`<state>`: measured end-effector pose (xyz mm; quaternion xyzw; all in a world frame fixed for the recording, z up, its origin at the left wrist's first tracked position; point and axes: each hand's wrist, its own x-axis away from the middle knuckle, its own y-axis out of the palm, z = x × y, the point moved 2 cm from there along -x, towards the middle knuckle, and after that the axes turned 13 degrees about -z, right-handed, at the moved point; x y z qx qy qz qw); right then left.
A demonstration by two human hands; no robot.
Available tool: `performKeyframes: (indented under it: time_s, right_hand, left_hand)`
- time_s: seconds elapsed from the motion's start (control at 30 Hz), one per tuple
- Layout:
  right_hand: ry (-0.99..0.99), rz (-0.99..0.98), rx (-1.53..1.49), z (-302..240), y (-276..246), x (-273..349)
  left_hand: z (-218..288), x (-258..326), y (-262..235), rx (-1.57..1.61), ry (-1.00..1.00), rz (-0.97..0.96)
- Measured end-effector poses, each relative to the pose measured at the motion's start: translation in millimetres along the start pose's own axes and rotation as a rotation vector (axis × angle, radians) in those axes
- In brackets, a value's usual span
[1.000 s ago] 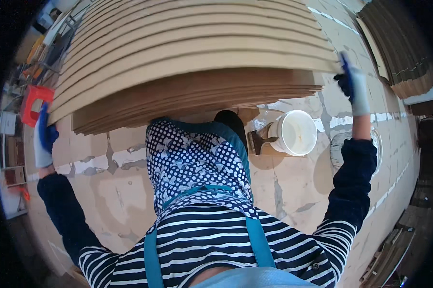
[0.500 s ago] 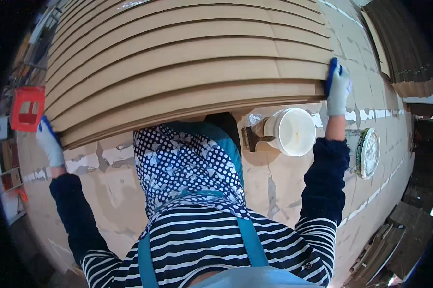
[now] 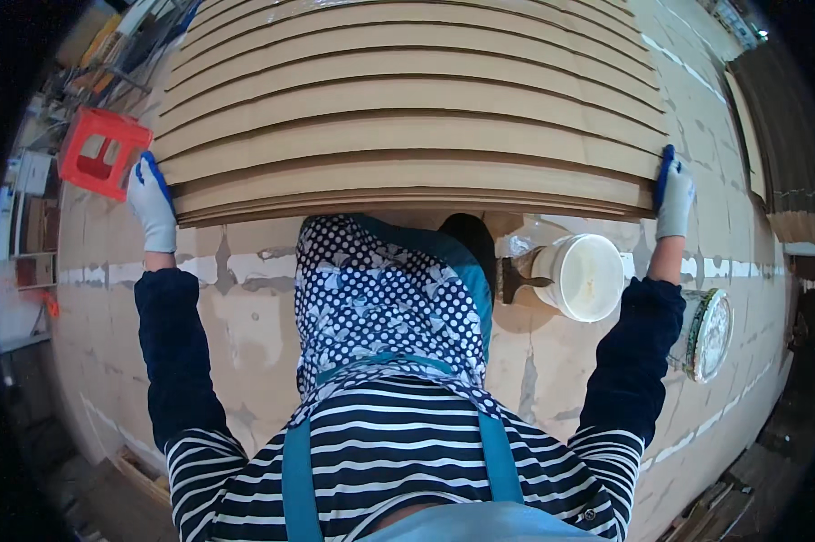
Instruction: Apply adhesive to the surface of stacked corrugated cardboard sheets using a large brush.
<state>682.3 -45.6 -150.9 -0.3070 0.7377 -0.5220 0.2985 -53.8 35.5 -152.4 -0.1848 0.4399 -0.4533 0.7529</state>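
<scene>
A broad spread of overlapping brown cardboard sheets [image 3: 407, 135] fans out in front of me, with their near edges stacked close together over my lap. My left hand [image 3: 152, 206], in a white glove with a blue palm, grips the left near corner of the sheets. At the opposite corner, my right hand [image 3: 676, 197], gloved the same way, holds the right edge. Both hands have the thumb side up, and the fingertips are partly hidden against the cardboard.
Right of my knees stand a white bucket [image 3: 590, 277] and a wide brush [image 3: 519, 282] beside it. A lidded tin [image 3: 707, 336] is farther right. A red plastic stool [image 3: 105, 154] stands beyond my left hand. More stacked cardboard [image 3: 782, 135] lies at the far right.
The near edge of the cardboard, slanted before, now runs nearly level between my hands. My view has shifted, so the stool, bucket and tin appear farther right and lower, except the stool, which sits higher.
</scene>
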Motion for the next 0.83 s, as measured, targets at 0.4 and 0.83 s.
performKeyframes:
  time_s: [0.4,0.83]
  right_hand:
    - [-0.124,0.064,0.092,-5,-2,2]
    - [-0.498,-0.064,0.476,60,2,-5]
  left_hand:
    - [5,-9,-7,-0.228,-0.162,-0.154]
    - [5,25,-52,0.032,-0.393,-0.808]
